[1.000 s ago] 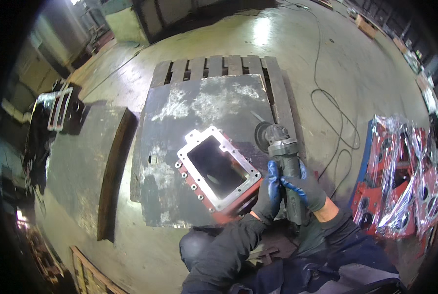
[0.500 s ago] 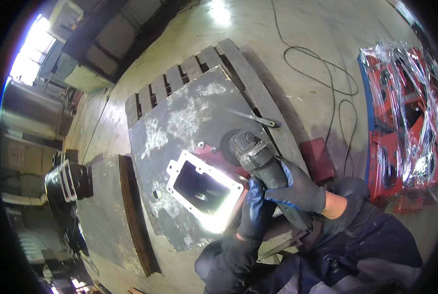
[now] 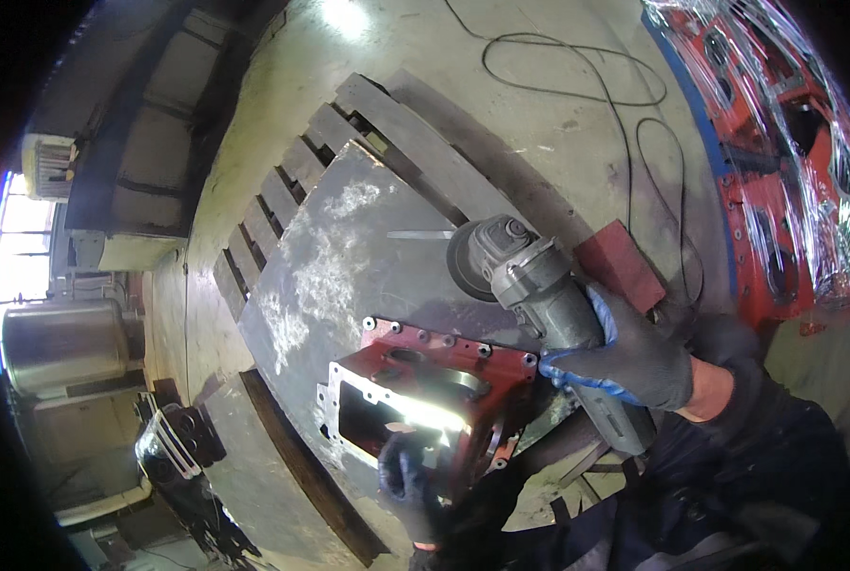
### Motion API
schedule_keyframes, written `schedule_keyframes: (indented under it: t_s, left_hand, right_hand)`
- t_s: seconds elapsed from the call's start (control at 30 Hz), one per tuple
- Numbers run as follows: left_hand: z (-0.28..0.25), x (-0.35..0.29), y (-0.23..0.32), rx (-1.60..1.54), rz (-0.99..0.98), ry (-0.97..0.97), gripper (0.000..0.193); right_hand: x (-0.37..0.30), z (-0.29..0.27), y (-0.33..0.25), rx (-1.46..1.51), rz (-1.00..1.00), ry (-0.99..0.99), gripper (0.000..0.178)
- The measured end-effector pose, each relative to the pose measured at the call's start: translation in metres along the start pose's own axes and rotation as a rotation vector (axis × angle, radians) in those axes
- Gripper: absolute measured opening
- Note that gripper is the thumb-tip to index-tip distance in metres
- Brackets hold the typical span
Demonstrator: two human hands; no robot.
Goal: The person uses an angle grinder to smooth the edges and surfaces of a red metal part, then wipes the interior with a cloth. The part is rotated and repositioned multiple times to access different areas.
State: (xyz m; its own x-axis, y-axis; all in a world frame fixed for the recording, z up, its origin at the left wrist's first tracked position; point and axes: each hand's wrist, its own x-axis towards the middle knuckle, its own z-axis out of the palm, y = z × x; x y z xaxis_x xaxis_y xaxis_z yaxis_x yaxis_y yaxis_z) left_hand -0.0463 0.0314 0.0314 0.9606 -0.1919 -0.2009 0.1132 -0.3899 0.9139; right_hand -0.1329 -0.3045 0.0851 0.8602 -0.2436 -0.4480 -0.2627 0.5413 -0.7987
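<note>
My right hand (image 3: 634, 357), in a dark glove with blue on it, is closed around the body of a grey angle grinder (image 3: 539, 285). The grinder's disc (image 3: 469, 262) is held above the board, apart from the workpiece. A red cast metal housing (image 3: 434, 366) sits on the board, its bare bright flange framing a rectangular opening. My gloved left hand (image 3: 408, 481) is at the near edge of this flange, with a finger stretched up by the opening. Shadow hides part of that hand. A flat metal tool (image 3: 420, 234) lies beyond the grinder, partly hidden by it.
The dark board (image 3: 349, 228) rests on a wooden pallet (image 3: 425, 143). A red block (image 3: 621, 266) lies right of it. A black cable (image 3: 577, 57) loops over the floor. Film-wrapped red castings (image 3: 777, 190) stand at the right, another board (image 3: 282, 457) at the left.
My left hand has left the grinder and moved left to the housing's near edge. The grinder, in my right hand, has moved away from the housing. The view has shifted; more of the red housing shows.
</note>
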Motion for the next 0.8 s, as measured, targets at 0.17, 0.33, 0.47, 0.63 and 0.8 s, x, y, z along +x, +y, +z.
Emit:
schedule_keyframes:
  t_s: [0.17,0.33,0.47,0.63,0.8]
  left_hand:
    - [0.020,0.002,0.041,0.293,-0.178,-0.304,0.031]
    - [0.016,0.001,0.004,0.799,0.177,-0.463,0.017]
    - [0.035,0.006,0.033,0.839,0.337,-0.470,0.015]
    - [0.012,0.010,0.000,0.567,0.201,-0.501,0.016]
    - [0.018,0.020,0.013,0.459,0.047,-0.389,0.019]
  right_hand:
    - [0.013,-0.007,0.002,-0.091,-0.071,0.002,0.075]
    - [0.020,-0.009,-0.004,-0.088,-0.005,-0.018,0.075]
    - [0.028,-0.012,0.002,-0.128,-0.024,-0.012,0.074]
    - [0.033,-0.013,-0.003,-0.156,-0.017,-0.009,0.074]
    - [0.040,-0.012,-0.001,-0.191,-0.001,-0.006,0.074]
